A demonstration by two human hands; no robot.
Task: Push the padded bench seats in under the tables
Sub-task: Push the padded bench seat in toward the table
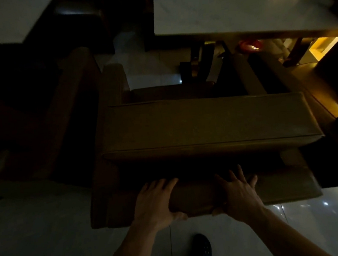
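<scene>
Dim room, low light. Nearest: a dark shoe [202, 249] on the pale tiled floor [50, 230], below and between the forearms. Left hand [156, 202] and right hand [238, 195] sit side by side, a little apart, both clamped on the near edge of a padded bench seat [281, 185]: fingers spread over its top, thumbs under the front edge. Just beyond the hands, a second padded cushion [208, 124] lies across the frame, higher than the held one and overlapping its far part. Left of the hands, another padded seat [70, 108], mostly in shadow. Farther out, beyond the cushion, a white-topped desk [235, 9]; its legs [197, 64] show beneath. The held seat is well short of the desk.
</scene>
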